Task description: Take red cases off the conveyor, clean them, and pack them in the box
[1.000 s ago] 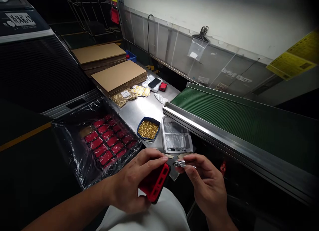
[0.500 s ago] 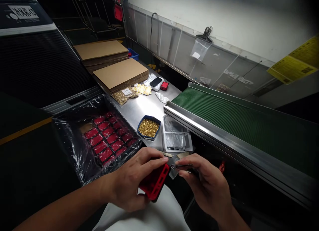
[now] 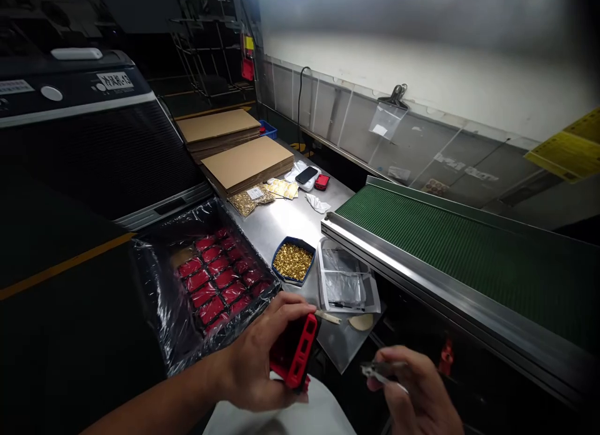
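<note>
My left hand (image 3: 262, 354) is closed round a red and black phone case (image 3: 302, 354), its cut-out end turned up toward me. My right hand (image 3: 417, 385), lower and to the right, pinches a small metal nail clipper (image 3: 375, 370); a clear gap separates the clipper from the case. Beyond my hands on the metal bench stands a blue tray (image 3: 294, 281) full of small gold-coloured pieces (image 3: 293, 261). To the left, a plastic-lined box (image 3: 159, 310) holds rows of red and black cases (image 3: 218, 266).
A green conveyor belt (image 3: 422, 235) runs along the right. Near it lie clear plastic bags (image 3: 344, 288) and a pale rounded piece (image 3: 360, 322). Stacked cardboard sheets (image 3: 248, 163), a bag of gold pieces (image 3: 246, 202) and a phone (image 3: 306, 175) are at the back.
My right hand with the clipper has moved away from the case, right and down. My left hand still holds the case, now turned more upright. The view has tilted up.
</note>
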Demonstrator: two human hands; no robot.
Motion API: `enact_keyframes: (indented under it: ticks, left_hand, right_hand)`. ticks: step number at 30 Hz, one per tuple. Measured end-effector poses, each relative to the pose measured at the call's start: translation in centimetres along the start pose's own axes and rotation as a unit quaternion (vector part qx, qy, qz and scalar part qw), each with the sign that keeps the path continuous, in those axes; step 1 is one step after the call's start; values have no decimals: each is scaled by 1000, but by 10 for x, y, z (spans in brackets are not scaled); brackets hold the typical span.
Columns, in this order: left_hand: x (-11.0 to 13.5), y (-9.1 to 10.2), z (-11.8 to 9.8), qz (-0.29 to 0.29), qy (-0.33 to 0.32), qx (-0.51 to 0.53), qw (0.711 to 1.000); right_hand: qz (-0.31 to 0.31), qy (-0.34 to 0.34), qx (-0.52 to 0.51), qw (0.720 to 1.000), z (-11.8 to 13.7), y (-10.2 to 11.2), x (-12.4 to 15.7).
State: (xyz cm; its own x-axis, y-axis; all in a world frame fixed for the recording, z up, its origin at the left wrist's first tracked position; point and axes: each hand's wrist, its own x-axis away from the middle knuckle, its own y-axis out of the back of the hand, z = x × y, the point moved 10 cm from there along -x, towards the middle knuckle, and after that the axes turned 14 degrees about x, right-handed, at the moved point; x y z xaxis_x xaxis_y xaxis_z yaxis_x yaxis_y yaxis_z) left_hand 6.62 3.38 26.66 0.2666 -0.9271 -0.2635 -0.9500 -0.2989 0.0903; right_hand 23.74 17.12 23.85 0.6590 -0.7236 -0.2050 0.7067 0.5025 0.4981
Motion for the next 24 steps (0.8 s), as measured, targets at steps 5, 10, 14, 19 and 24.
enact_keyframes:
  ticks: [5, 10, 14, 19, 24]
  left_hand:
    - [18, 9, 65, -4, 168, 76, 983]
    - [74, 10, 172, -83, 377, 211, 898]
    - [113, 8, 210, -213, 416, 285, 837]
    - [126, 10, 210, -245, 464, 331, 784]
    - [118, 50, 217, -242, 447, 225, 831]
  right_hand:
    - [86, -164, 116, 976, -158, -71, 17]
    - [83, -248, 148, 954, -264, -116, 59]
    - [85, -251, 198, 944, -290, -118, 81]
    - [102, -224, 243, 938, -294, -109, 82]
    - [137, -242, 295, 914, -300, -104, 85]
